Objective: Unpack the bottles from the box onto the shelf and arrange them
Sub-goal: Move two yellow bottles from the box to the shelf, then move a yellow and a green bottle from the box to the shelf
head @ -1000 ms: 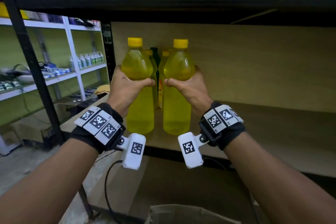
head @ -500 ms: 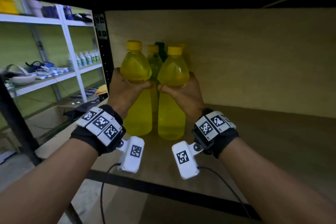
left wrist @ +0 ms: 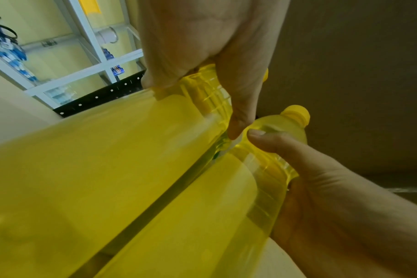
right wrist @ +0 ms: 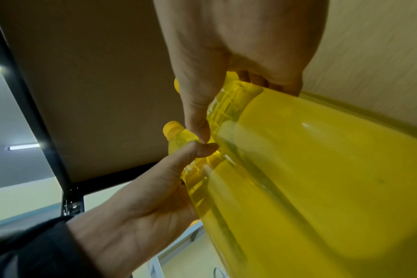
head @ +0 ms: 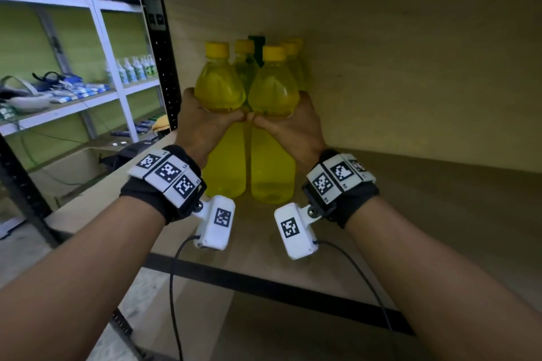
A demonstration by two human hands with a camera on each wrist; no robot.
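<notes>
Two yellow-capped bottles of yellow liquid stand side by side on the wooden shelf [head: 440, 208]. My left hand [head: 205, 123] grips the left bottle [head: 220, 88] around its waist, and my right hand [head: 290, 126] grips the right bottle [head: 274, 91] the same way. My two thumbs meet between the bottles. Behind them stand more yellow-capped bottles [head: 245, 50] and a dark green cap [head: 257, 41] against the back panel. In the left wrist view the left bottle [left wrist: 95, 169] fills the frame; in the right wrist view the right bottle [right wrist: 333, 178] does.
A black upright post [head: 162, 53] bounds the shelf on the left. Beyond it a white rack [head: 96, 38] carries small bottles and packets. The shelf's black front rail [head: 264, 284] runs below my wrists. To the right the shelf board is bare wood.
Both hands carried the bottles deeper into the shelf and brought them together until they stand side by side before the back row. My thumbs now touch.
</notes>
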